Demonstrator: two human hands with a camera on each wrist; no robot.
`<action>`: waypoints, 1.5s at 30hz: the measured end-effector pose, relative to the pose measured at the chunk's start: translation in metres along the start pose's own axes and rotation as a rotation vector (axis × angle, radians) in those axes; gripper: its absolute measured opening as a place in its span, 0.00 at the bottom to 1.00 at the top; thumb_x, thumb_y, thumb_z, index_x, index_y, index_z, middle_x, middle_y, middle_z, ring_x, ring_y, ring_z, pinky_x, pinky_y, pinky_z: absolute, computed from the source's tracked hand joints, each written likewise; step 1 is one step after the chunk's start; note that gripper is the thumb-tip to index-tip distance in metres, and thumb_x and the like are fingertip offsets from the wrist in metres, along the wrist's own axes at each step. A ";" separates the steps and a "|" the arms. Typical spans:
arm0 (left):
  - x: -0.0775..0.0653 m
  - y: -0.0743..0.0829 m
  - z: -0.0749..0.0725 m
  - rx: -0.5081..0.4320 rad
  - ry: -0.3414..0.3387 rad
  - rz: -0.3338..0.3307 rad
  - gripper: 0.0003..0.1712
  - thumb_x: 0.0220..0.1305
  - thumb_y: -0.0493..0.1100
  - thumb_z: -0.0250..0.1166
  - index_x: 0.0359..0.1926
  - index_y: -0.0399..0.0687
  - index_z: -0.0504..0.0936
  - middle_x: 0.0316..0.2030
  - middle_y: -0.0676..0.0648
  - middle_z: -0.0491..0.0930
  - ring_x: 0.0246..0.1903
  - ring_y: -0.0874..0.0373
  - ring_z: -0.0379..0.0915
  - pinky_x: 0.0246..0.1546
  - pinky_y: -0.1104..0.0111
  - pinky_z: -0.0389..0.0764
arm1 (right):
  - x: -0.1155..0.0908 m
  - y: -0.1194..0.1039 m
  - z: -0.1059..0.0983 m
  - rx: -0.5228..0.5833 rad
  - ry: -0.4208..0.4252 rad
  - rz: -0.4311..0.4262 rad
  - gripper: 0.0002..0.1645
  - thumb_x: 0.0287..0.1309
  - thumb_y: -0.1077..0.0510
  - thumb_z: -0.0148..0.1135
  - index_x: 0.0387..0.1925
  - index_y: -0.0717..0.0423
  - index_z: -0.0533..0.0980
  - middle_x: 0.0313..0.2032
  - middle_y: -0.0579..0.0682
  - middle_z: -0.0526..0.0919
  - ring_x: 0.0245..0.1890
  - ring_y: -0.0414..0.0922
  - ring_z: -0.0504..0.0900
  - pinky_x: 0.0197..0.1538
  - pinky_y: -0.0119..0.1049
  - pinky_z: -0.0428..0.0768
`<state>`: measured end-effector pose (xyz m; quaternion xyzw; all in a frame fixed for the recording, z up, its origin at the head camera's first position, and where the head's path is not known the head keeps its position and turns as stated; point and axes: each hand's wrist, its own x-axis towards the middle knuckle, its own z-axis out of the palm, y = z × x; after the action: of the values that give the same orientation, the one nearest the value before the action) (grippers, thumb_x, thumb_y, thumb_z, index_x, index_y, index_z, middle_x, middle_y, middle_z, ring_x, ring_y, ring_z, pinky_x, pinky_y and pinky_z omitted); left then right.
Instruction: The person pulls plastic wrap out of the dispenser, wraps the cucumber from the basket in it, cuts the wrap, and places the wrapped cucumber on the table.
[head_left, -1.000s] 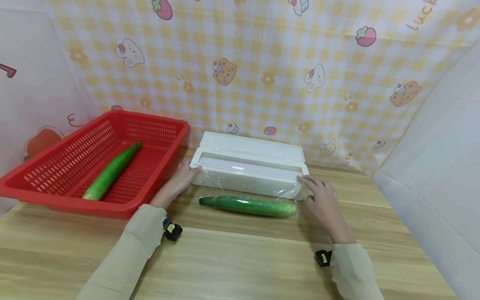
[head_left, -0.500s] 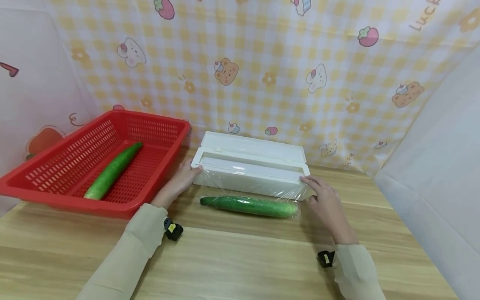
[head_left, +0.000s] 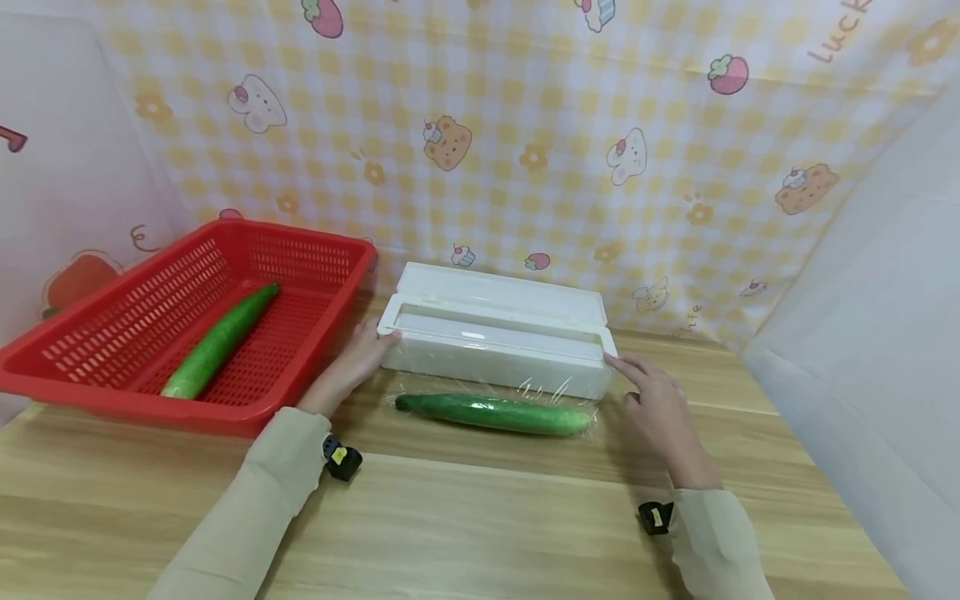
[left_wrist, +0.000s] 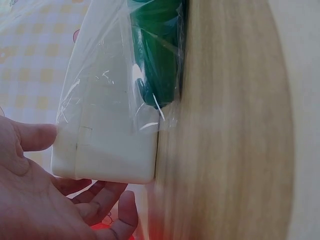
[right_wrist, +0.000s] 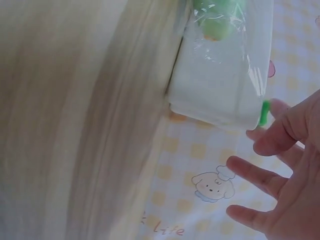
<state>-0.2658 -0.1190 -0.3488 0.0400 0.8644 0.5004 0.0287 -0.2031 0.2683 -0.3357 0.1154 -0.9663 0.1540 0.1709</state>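
A white cling film dispenser (head_left: 495, 358) stands at the back of the table with its lid raised. My left hand (head_left: 362, 357) holds its left end, thumb at the front top edge and fingers around the end, as the left wrist view shows. At its right front corner my right hand (head_left: 654, 404) has the index finger out, by a small green tab (right_wrist: 264, 113); the other fingers are spread apart. A cucumber (head_left: 491, 414) lies in front of the dispenser under clear cling film (head_left: 551, 390), which reaches up its front face.
To the left, a red plastic basket (head_left: 300, 400) holds another cucumber (head_left: 221, 342). A checked cloth (head_left: 510, 125) hangs right behind the dispenser. The wooden table (head_left: 465, 525) extends toward me and to the right, where a white cloth wall (head_left: 870, 333) borders it.
My right hand has slid slightly right, to the dispenser's corner. The film on the right of the front face has dropped lower, toward the cucumber. My left hand keeps its place.
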 end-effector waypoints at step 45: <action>-0.064 0.060 0.078 0.798 -0.196 0.587 0.18 0.56 0.36 0.65 0.49 0.41 0.78 0.43 0.48 0.76 0.42 0.56 0.73 0.47 0.63 0.76 | -0.014 -0.089 0.032 -0.095 -0.127 -0.298 0.18 0.49 0.67 0.65 0.45 0.66 0.78 0.43 0.53 0.79 0.44 0.48 0.78 0.46 0.39 0.78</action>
<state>-0.1925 -0.0278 -0.3350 0.3363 0.9338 0.1119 -0.0497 -0.1751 0.1772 -0.3468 0.2587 -0.9536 0.0734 0.1356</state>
